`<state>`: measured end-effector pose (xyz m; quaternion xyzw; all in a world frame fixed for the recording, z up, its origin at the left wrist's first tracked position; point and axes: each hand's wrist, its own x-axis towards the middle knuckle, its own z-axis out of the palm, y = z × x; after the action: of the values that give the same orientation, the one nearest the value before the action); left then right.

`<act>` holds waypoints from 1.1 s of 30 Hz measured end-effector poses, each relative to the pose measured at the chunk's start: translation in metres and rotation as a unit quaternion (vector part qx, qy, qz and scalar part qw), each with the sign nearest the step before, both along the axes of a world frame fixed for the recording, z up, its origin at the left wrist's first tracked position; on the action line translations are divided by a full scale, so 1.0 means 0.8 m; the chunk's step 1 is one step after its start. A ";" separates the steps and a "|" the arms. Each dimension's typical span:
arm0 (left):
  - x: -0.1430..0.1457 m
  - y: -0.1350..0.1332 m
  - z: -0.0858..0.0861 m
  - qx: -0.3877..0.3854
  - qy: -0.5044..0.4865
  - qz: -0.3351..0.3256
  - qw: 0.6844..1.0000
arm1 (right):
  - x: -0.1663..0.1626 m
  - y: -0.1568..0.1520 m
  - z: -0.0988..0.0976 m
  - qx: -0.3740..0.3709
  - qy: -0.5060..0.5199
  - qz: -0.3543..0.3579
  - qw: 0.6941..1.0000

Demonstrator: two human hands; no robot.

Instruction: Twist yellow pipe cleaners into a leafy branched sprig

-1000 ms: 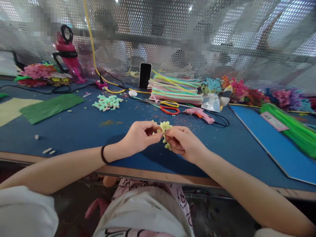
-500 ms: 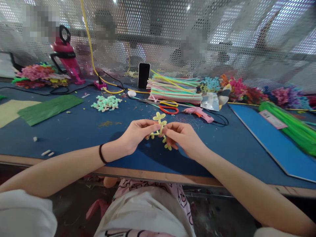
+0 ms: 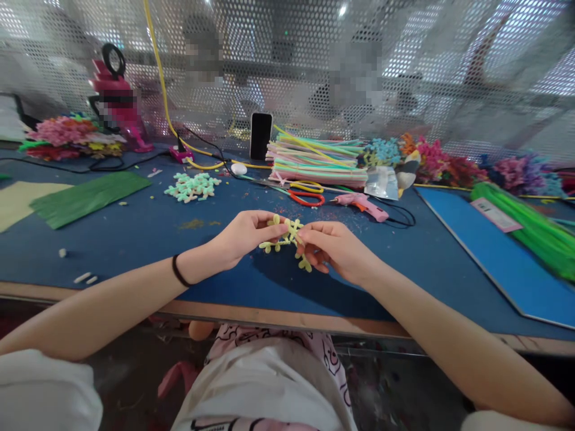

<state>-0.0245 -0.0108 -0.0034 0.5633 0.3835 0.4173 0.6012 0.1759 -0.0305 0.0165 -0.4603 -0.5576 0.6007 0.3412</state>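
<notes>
A pale yellow pipe-cleaner snowflake (image 3: 294, 231), with looped, branching arms, is held between both hands just above the blue tabletop. My left hand (image 3: 251, 235) pinches its upper left part between thumb and fingers. On the other side, my right hand (image 3: 336, 246) grips its right part with thumb and forefinger, the other fingers curled below. One arm of the shape sticks out to the left under my left fingers, another hangs down by my right fingertips. My fingers cover some of its parts.
Beyond the hands lie red- and yellow-handled scissors (image 3: 306, 196), a pink glue gun (image 3: 363, 205) and a pile of pastel pipe cleaners (image 3: 317, 161). Mint snowflakes (image 3: 192, 187) are at left, near green sheets (image 3: 90, 199). A blue board (image 3: 489, 251) with green pipe cleaners (image 3: 530, 230) lies right. A phone (image 3: 261, 136) stands behind.
The yellow snowflake has turned: the arm that pointed up now leans left under my left fingers, and the left arm reaches farther out. My left hand has shifted slightly left and up.
</notes>
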 end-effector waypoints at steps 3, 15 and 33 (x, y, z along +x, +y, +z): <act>0.000 0.000 -0.004 0.010 0.016 -0.005 1.000 | 0.001 0.001 0.000 0.028 -0.019 -0.013 0.999; 0.007 -0.010 0.000 0.016 -0.026 0.027 0.999 | -0.003 0.001 -0.014 0.028 0.021 -0.024 0.999; -0.019 0.003 -0.001 0.644 0.324 0.076 0.689 | -0.003 0.002 -0.007 -0.007 0.058 -0.051 0.997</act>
<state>-0.0400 -0.0083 -0.0043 0.8811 0.2330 0.3979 -0.1050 0.1735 -0.0288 0.0111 -0.4545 -0.5084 0.6123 0.4001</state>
